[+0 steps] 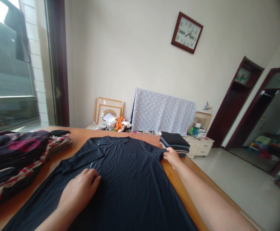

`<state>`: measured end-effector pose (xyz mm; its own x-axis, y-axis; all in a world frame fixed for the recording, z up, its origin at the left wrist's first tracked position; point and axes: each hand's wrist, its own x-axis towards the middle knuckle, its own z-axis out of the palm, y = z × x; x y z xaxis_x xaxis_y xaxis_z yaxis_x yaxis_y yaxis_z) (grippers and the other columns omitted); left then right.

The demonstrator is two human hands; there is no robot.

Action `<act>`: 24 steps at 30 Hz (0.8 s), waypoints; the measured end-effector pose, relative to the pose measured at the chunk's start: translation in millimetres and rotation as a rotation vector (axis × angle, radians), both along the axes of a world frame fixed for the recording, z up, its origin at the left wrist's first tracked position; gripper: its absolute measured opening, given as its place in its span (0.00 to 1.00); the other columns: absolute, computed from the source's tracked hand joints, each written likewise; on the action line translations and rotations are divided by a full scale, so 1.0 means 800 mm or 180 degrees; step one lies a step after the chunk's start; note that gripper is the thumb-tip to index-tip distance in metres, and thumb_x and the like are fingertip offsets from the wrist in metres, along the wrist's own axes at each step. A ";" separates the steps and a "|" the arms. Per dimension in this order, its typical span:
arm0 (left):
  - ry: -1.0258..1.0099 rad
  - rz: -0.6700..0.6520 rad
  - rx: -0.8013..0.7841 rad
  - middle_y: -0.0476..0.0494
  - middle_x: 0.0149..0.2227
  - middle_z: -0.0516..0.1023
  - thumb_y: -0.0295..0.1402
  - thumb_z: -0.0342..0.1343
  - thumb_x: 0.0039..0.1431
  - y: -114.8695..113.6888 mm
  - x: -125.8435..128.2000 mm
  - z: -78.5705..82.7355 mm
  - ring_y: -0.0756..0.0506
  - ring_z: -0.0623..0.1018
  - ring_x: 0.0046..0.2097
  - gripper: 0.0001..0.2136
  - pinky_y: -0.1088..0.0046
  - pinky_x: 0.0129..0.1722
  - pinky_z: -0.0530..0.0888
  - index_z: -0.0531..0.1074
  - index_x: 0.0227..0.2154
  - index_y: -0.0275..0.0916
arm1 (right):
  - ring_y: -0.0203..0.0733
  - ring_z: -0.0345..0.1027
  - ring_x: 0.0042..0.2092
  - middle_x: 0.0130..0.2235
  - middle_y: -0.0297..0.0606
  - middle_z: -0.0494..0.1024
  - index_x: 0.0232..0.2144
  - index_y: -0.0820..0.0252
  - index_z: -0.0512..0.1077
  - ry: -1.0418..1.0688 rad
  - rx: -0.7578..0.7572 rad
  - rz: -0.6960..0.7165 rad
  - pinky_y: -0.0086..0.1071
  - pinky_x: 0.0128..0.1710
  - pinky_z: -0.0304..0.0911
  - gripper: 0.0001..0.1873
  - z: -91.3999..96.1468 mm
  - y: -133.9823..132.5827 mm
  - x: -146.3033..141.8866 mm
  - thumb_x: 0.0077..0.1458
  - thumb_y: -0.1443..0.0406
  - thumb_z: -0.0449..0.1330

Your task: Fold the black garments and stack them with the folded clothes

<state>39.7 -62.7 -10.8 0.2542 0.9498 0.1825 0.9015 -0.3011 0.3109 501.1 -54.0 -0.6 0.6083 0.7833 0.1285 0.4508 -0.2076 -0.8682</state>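
A black short-sleeved T-shirt [130, 179] lies spread out on the wooden table, its neckline at the far side and its body running toward me. My right hand [173, 158] pinches the edge of the right-hand sleeve near a folded pile. Over the left part of the shirt's body rests my left hand [80, 186], fingers curled down and thumb close to them, closed on the cloth; its fingertips are partly hidden. The left-hand sleeve lies flat with some folds.
A stack of folded dark clothes [174, 141] sits at the table's far right. Heaped patterned clothes [14, 154] cover the left side of the orange-brown table [78, 141]. Behind stand a dotted cloth cover [164, 109], picture frames [109, 107] and a white drawer cabinet [201, 147].
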 end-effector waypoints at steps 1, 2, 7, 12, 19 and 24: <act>0.0002 -0.0001 -0.0005 0.46 0.40 0.74 0.47 0.44 0.65 0.000 0.000 0.000 0.44 0.76 0.38 0.14 0.69 0.35 0.64 0.71 0.38 0.46 | 0.35 0.70 0.31 0.31 0.33 0.77 0.35 0.59 0.70 -0.0125 -0.0002 0.0010 0.23 0.28 0.60 0.09 0.001 -0.002 0.001 0.49 0.69 0.56; 0.0005 0.0002 -0.0010 0.46 0.40 0.74 0.47 0.44 0.65 -0.001 0.000 0.001 0.44 0.76 0.38 0.14 0.69 0.35 0.64 0.71 0.38 0.46 | 0.35 0.69 0.32 0.32 0.33 0.77 0.36 0.60 0.70 -0.0260 -0.0008 0.0012 0.24 0.29 0.60 0.09 0.002 -0.003 0.002 0.50 0.68 0.55; 0.0003 -0.0019 0.0030 0.46 0.40 0.74 0.46 0.44 0.65 -0.002 0.002 0.003 0.44 0.76 0.39 0.14 0.70 0.35 0.64 0.71 0.38 0.45 | 0.38 0.68 0.32 0.27 0.33 0.76 0.27 0.59 0.72 -0.0915 -0.0360 0.0106 0.26 0.31 0.57 0.06 0.008 -0.016 0.005 0.49 0.65 0.56; -0.0004 -0.0021 0.0016 0.46 0.40 0.73 0.46 0.44 0.65 -0.002 0.002 0.004 0.44 0.76 0.38 0.14 0.69 0.35 0.64 0.70 0.37 0.45 | 0.39 0.69 0.30 0.24 0.35 0.76 0.24 0.58 0.74 -0.1415 -0.0852 0.0062 0.27 0.30 0.55 0.12 0.016 -0.020 0.010 0.54 0.60 0.56; -0.0013 -0.0002 -0.0005 0.47 0.39 0.73 0.46 0.44 0.65 -0.004 0.002 0.004 0.44 0.76 0.38 0.14 0.69 0.35 0.64 0.70 0.38 0.46 | 0.47 0.74 0.42 0.40 0.46 0.81 0.36 0.58 0.77 -0.2073 -0.1125 -0.0198 0.31 0.35 0.59 0.18 0.035 0.016 0.004 0.62 0.58 0.49; -0.0009 0.0001 0.0005 0.47 0.40 0.73 0.46 0.44 0.65 -0.003 0.004 0.004 0.45 0.76 0.38 0.13 0.70 0.34 0.63 0.70 0.38 0.46 | 0.49 0.73 0.50 0.47 0.48 0.80 0.42 0.57 0.77 -0.2397 -0.1362 -0.0106 0.34 0.44 0.63 0.13 0.044 0.055 -0.012 0.63 0.63 0.53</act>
